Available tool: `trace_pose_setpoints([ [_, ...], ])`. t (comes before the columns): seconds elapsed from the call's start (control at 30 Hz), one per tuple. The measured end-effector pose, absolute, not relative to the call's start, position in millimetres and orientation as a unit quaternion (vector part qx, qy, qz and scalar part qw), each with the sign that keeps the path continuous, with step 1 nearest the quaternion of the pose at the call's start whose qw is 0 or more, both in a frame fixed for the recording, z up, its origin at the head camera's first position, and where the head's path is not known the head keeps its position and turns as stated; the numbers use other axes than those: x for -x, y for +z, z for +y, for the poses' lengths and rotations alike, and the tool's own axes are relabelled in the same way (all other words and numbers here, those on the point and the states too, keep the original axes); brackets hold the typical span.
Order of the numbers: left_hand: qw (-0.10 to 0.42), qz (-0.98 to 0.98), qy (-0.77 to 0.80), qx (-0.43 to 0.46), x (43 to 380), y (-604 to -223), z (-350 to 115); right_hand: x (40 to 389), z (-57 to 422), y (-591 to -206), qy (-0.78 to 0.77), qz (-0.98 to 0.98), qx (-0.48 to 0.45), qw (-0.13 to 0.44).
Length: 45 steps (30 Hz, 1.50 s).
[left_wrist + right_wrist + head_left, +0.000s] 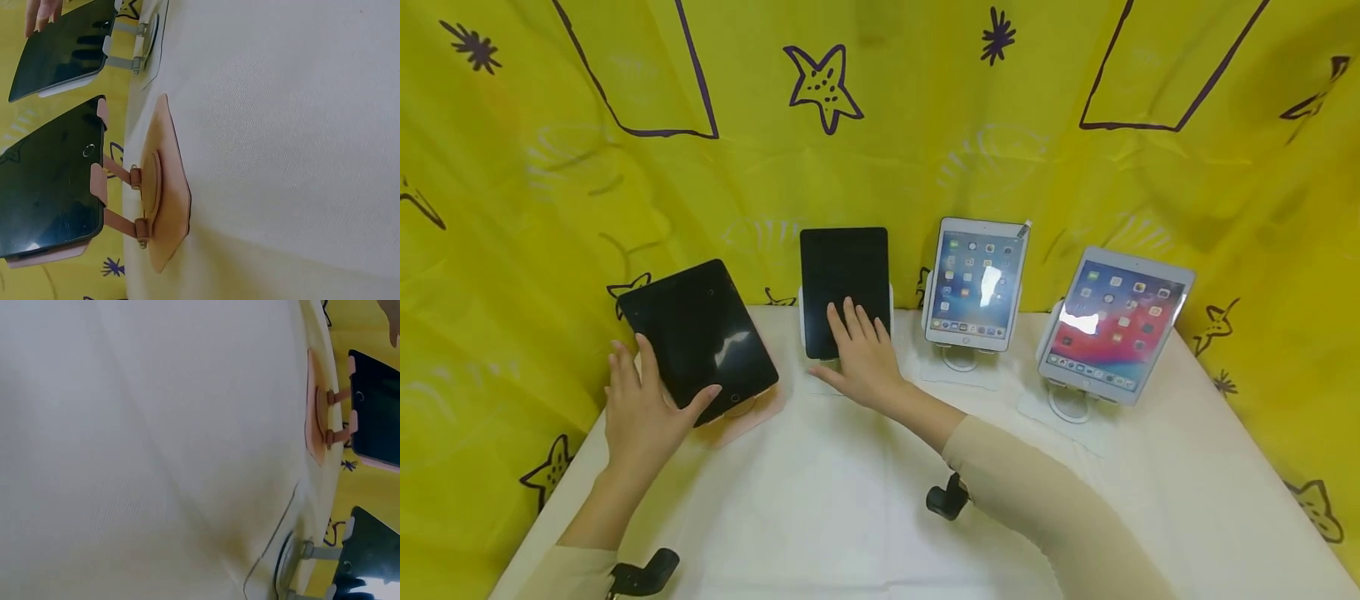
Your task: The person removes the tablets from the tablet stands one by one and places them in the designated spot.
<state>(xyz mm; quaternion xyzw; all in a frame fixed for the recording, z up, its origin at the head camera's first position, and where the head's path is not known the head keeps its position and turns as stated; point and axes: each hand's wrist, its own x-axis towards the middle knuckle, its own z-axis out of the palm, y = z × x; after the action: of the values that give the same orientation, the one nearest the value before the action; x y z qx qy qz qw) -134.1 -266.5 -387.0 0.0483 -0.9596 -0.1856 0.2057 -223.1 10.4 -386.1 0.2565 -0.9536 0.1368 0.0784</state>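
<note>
At the left stands a tablet with a dark screen (700, 333) on a pink stand (172, 206). My left hand (643, 408) is spread at that tablet's lower left, fingers extended and thumb apart over its lower edge; I cannot tell whether it touches. A second dark tablet (844, 275) leans on a white stand (891, 310) to the right. My right hand (867, 358) lies flat in front of its lower screen, fingers straight and fanned out. The left wrist view shows the right hand's fingertips (44, 12) at that tablet. Neither hand holds anything.
Two lit white tablets, one with a blue screen (973, 283) and one with a red and blue screen (1112, 325), stand at the right on white stands. A white cloth (820, 508) covers the table. Yellow patterned fabric (910, 158) hangs behind and at the sides.
</note>
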Motion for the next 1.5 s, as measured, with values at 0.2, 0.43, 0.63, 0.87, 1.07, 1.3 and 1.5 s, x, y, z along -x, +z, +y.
trace_pose_setpoints([
  [0.2,0.185,-0.948,-0.244,-0.087,134,-393,-270,223,-18,-388,0.126,-0.946,-0.280,0.107],
  [0.43,0.167,-0.923,-0.325,-0.124,129,-398,-271,224,-45,-388,0.159,-0.942,-0.271,0.117],
  [0.63,0.246,-0.897,-0.347,-0.117,127,-406,-269,227,-65,-390,0.234,-0.938,-0.254,0.044],
  [0.87,0.301,-0.872,-0.366,-0.121,134,-411,-264,234,-76,-396,0.342,-0.910,-0.231,-0.032],
  [1.07,0.268,-0.868,-0.386,-0.161,137,-410,-264,241,-84,-397,0.352,-0.909,-0.220,-0.032],
  [1.3,0.283,-0.860,-0.389,-0.168,139,-409,-261,249,-93,-394,0.357,-0.905,-0.229,-0.040],
  [1.5,0.291,-0.859,-0.380,-0.181,142,-411,-252,247,-92,-396,0.363,-0.904,-0.224,-0.035],
])
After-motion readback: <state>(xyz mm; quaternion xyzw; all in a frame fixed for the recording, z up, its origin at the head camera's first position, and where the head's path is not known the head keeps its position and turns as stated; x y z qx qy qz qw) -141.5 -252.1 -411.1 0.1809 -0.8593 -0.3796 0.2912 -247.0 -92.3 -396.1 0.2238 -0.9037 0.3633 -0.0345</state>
